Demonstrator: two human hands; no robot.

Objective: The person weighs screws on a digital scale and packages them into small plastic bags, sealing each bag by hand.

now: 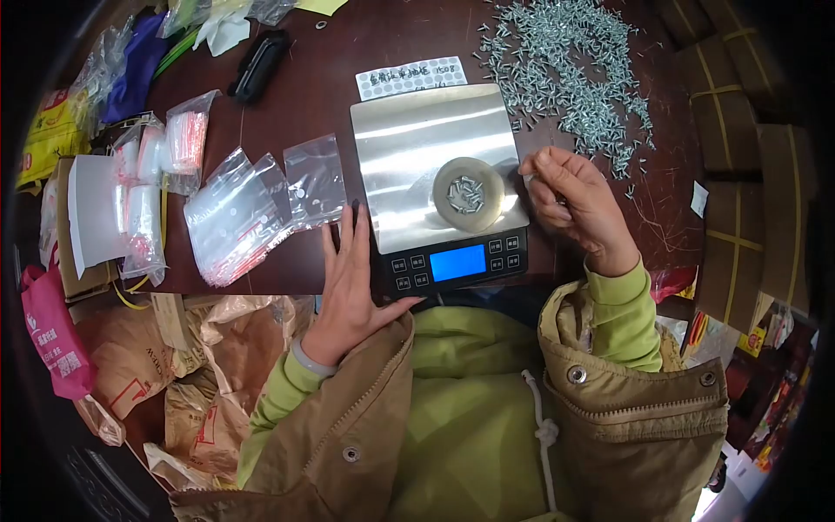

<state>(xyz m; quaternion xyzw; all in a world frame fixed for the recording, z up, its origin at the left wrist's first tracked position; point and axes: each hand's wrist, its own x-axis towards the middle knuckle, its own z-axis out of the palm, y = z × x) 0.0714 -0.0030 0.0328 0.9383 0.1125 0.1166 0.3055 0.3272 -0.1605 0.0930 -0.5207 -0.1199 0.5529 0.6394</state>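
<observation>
A digital scale with a steel platform (pixel 400 165) and a lit blue display (pixel 457 262) stands in front of me. On its platform rests a small round dish (pixel 444 213) with several small silver screws (pixel 466 193) in it. My left hand (pixel 348 283) is open, fingers spread along the scale's left edge, thumb stretched toward its front. To the right of the dish, my right hand (pixel 570 196) is closed with fingers curled in; what they hold, if anything, is hidden. Clear zip bags (pixel 239 213) lie left of the scale, one single bag (pixel 314 181) near my left fingertips.
A large spread of loose screws (pixel 565 61) covers the table's far right. Behind the scale is a handwritten label strip (pixel 409 78). Bundles of bags (pixel 143 191) fill a box at left, near a black object (pixel 261 65). Cardboard boxes (pixel 731 226) are stacked at right.
</observation>
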